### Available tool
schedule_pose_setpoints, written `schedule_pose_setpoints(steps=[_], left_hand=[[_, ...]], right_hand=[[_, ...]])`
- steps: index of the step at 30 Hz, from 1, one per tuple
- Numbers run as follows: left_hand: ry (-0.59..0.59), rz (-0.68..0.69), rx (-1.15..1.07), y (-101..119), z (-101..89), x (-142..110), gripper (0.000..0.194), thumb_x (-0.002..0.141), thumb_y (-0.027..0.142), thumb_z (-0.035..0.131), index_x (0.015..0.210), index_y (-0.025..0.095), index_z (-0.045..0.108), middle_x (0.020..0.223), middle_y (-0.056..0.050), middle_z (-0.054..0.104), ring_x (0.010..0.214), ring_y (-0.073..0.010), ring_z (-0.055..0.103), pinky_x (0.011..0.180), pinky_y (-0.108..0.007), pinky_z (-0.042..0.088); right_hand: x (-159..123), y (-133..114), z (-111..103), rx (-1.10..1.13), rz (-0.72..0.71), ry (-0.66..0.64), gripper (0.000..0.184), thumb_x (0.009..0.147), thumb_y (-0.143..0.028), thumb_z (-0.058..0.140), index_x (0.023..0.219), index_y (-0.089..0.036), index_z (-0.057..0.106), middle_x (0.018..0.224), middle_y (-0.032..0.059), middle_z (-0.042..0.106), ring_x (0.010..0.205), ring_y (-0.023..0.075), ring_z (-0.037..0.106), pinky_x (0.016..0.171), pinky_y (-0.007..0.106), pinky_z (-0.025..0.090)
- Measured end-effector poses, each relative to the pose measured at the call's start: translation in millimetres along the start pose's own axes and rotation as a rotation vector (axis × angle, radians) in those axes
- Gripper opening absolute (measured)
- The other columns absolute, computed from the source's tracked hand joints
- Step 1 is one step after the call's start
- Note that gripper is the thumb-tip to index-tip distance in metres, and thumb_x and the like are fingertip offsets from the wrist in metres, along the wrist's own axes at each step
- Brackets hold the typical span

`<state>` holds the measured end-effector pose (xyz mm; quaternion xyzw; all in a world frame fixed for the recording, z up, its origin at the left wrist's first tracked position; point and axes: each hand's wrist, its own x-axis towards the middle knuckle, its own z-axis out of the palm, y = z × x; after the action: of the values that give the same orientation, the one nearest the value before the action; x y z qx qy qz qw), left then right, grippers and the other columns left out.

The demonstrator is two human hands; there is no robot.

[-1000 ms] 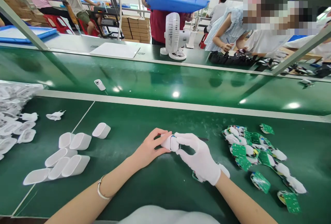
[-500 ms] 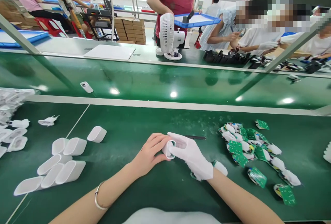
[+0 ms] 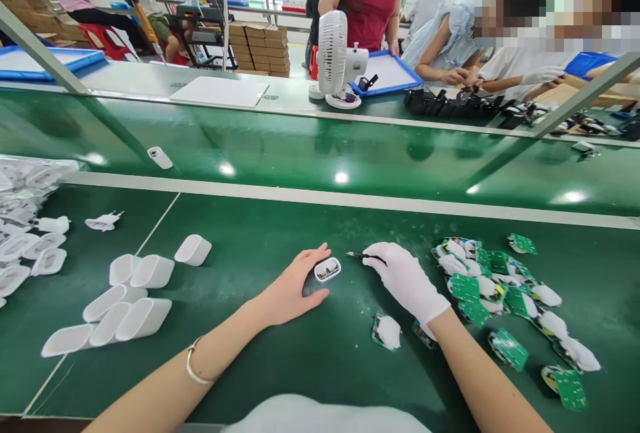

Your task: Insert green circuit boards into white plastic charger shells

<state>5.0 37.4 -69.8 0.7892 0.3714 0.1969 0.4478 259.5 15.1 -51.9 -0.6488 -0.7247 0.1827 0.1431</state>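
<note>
A small white oval charger housing (image 3: 327, 270) stands upright on the green table, with electronic parts visible inside its open top. Around its left side my left hand (image 3: 295, 286), bare, has its thumb and fingers spread; contact with the housing is hard to tell. My right hand (image 3: 400, 276), in a white glove, is closed on slim dark tweezers (image 3: 357, 254), whose tip points left towards the housing. Below that hand lie a green circuit board with a white pad (image 3: 387, 332) and another circuit board (image 3: 424, 334), partly hidden by the wrist.
Several empty white housings (image 3: 153, 272) stand on the left, near white plug covers (image 3: 50, 244). A pile of green circuit boards (image 3: 467, 293) lies to the right. Beyond the raised green ledge are a white fan (image 3: 333, 53), a blue-rimmed tray (image 3: 387, 73) and co-workers.
My right hand has left the housing, moved right and picked up the tweezers from the table. My left hand has opened from its grip. The view has shifted slightly.
</note>
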Motion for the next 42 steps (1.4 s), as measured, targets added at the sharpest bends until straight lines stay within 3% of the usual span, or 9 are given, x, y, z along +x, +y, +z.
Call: schedule_pose_setpoints(steps=[2,4,8,14,20,26,32,37,42], left_hand=[[0.037,-0.036,-0.040,-1,1.2,2,0.065,0.079,0.029,0.066,0.138,0.028,0.039,0.137,-0.007,0.048,0.124,-0.0234,0.047,0.106,-0.042,0.040],[0.057,-0.060,-0.059,-2,2.2,4,0.053,0.080,0.028,0.064,0.131,0.026,0.048,0.123,-0.006,0.059,0.111,-0.0225,0.055,0.100,-0.041,0.045],[0.056,-0.061,-0.060,-3,3.2,8,0.039,0.081,0.026,0.062,0.120,0.026,0.060,0.112,-0.005,0.064,0.101,-0.0211,0.059,0.091,-0.037,0.049],[0.055,-0.076,-0.052,-2,2.4,7,0.037,0.082,0.023,0.063,0.118,0.032,0.061,0.110,0.000,0.064,0.100,-0.0187,0.059,0.091,-0.032,0.048],[-0.030,-0.053,-0.072,2,-3.1,8,0.032,0.086,0.023,0.057,0.117,0.030,0.061,0.113,0.000,0.064,0.103,-0.0191,0.058,0.094,-0.033,0.045],[-0.026,-0.082,-0.074,3,-2.5,9,0.032,0.085,0.021,0.057,0.116,0.029,0.061,0.113,0.001,0.064,0.102,-0.0186,0.058,0.095,-0.033,0.044],[-0.033,-0.063,-0.075,2,-2.4,9,0.031,0.087,0.025,0.056,0.117,0.029,0.060,0.115,0.001,0.063,0.104,-0.0182,0.057,0.094,-0.032,0.044],[-0.030,-0.072,-0.054,2,-1.8,8,0.031,0.088,0.025,0.056,0.118,0.030,0.059,0.114,0.002,0.063,0.104,-0.0174,0.057,0.093,-0.031,0.044],[-0.028,-0.053,-0.046,2,-2.0,9,0.030,0.088,0.025,0.055,0.117,0.031,0.059,0.113,0.002,0.064,0.103,-0.0170,0.058,0.093,-0.030,0.045]], right_hand=[[-2,-7,3,-0.031,-0.066,0.054,0.021,0.092,-0.028,0.049,0.099,-0.025,0.069,0.095,0.0034,0.070,0.085,0.0182,0.061,0.077,0.030,0.044],[-5,-15,4,-0.171,-0.183,0.149,0.020,0.093,-0.028,0.049,0.098,-0.026,0.069,0.091,0.0038,0.069,0.078,0.0174,0.058,0.076,0.032,0.039],[-12,-30,2,-0.485,-0.295,0.321,0.020,0.094,-0.024,0.047,0.092,-0.025,0.066,0.084,0.0030,0.067,0.069,0.0150,0.049,0.075,0.035,0.027],[-15,-47,2,-0.657,-0.206,0.273,0.020,0.094,-0.014,0.043,0.095,-0.023,0.061,0.085,0.0055,0.064,0.073,0.0171,0.044,0.063,0.035,0.016],[-7,-51,4,-0.703,-0.351,0.229,0.035,0.074,0.006,0.043,0.087,-0.022,0.057,0.087,0.0026,0.061,0.070,0.0155,0.039,0.060,0.035,0.011],[-8,-45,-5,-0.674,-0.293,0.236,0.021,0.086,-0.006,0.045,0.090,-0.023,0.057,0.085,0.0025,0.060,0.067,0.0142,0.036,0.061,0.036,0.011],[-9,-48,0,-0.694,-0.341,0.196,0.026,0.080,0.001,0.046,0.087,-0.022,0.056,0.082,0.0014,0.058,0.069,0.0145,0.035,0.061,0.036,0.009],[-11,-45,-6,-0.652,-0.279,0.175,0.019,0.086,-0.007,0.046,0.088,-0.023,0.057,0.080,0.0014,0.057,0.068,0.0138,0.034,0.061,0.035,0.009],[-12,-46,-6,-0.630,-0.283,0.154,0.026,0.084,-0.002,0.044,0.088,-0.024,0.059,0.082,0.0009,0.058,0.070,0.0141,0.037,0.062,0.035,0.011]])
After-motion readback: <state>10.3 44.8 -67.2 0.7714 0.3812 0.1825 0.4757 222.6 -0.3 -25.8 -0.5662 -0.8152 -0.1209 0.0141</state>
